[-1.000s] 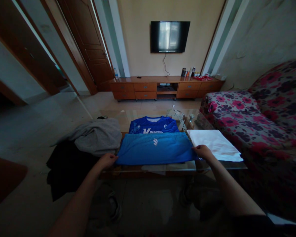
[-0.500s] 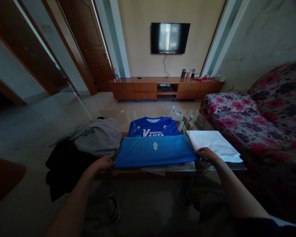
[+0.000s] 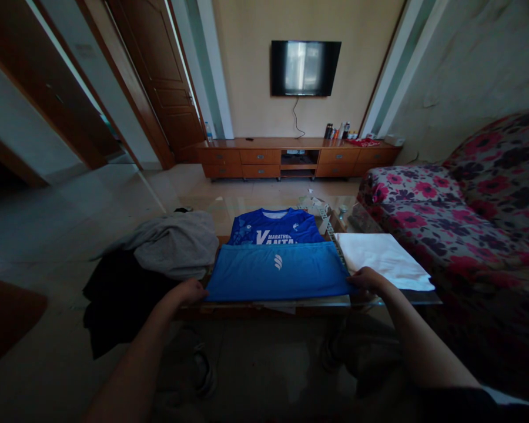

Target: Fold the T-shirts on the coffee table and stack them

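Head camera: a blue MARATHON jersey (image 3: 277, 285), lower part folded up, is lying on a glass-topped table (image 3: 409, 297), the left hand (image 3: 193, 291) pinching its near corner at eight o'clock, the right hand (image 3: 365, 278) its other at four. A rumpled grey garment (image 3: 176, 244) is crowding it at nine, a black garment (image 3: 126, 294) spreading toward eight, a folded white cloth (image 3: 383, 260) sitting close at three. Beyond, a wooden TV cabinet (image 3: 260, 157) is stretching across twelve, a floral sofa (image 3: 441, 217) filling two to three.
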`<state>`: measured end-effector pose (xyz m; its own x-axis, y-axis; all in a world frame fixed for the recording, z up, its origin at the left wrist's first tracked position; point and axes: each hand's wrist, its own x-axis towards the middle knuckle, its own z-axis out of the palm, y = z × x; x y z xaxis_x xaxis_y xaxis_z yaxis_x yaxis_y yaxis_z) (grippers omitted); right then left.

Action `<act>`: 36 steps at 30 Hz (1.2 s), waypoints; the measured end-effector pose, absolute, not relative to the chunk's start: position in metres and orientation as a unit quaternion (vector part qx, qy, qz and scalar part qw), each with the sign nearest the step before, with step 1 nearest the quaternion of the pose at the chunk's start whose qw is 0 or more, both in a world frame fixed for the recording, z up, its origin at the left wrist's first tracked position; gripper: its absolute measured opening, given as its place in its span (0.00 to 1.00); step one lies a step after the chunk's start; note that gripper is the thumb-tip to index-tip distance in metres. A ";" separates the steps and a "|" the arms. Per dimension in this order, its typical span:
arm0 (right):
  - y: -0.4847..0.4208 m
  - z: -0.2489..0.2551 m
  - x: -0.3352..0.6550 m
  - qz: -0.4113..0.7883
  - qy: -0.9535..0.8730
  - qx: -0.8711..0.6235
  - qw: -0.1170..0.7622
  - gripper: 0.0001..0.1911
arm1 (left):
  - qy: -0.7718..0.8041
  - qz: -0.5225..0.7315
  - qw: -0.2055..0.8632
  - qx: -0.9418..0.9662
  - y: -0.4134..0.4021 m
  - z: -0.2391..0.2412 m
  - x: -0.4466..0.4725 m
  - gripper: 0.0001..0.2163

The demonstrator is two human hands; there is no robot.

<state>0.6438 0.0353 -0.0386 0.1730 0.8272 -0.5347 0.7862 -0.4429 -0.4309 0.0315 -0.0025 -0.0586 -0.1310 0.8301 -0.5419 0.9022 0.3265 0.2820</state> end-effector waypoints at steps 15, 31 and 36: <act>0.040 -0.032 0.578 0.110 -0.646 -0.746 0.122 0.18 | 0.728 0.053 0.060 0.681 -0.004 -0.035 0.117 0.14; 0.025 -0.073 0.377 0.160 -0.809 -0.534 0.187 0.38 | 0.591 0.123 0.068 0.794 0.005 -0.092 0.246 0.32; 0.017 -0.092 0.394 0.110 -0.838 -0.515 0.143 0.41 | 0.589 0.078 0.056 0.802 0.002 -0.107 0.241 0.33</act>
